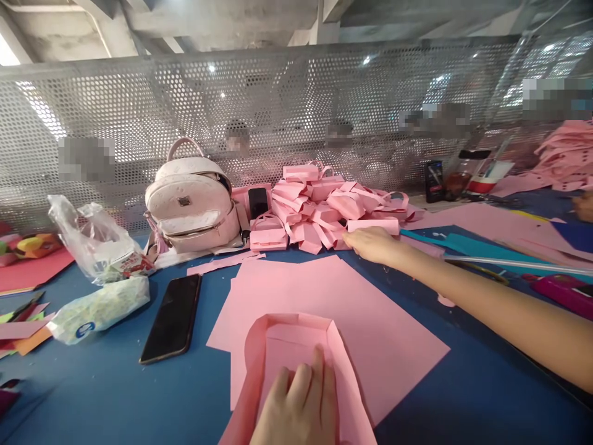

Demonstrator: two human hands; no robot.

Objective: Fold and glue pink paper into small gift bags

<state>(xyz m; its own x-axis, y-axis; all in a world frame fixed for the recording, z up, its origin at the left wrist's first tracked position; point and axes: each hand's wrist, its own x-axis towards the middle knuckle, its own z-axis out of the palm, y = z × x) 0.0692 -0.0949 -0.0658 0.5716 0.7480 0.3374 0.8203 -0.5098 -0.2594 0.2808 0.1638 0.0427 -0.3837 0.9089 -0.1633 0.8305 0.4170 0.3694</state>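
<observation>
My left hand (299, 402) rests palm down inside a pink paper box (345, 364), an open piece with raised side strips. Its fingers reach over the base, some bent; the near end of the box is cut off by the picture edge. Flat pink sheets (389, 346) lie under and behind it. My right arm stretches in from the right, and my right hand (373, 244) is at the front of a pile of small folded pink paper pieces (315, 210), some with handles. Its fingers are pressed together by a pink paper piece (373, 225); anything between them is hidden.
A black phone (170, 318), a tissue pack (102, 309) and a plastic bag (92, 238) lie left on the blue table. Behind stand a pale backpack (192, 201), another phone (258, 203) and a perforated metal screen (278, 86). Pink sheets (477, 222) and a jar (463, 173) are right.
</observation>
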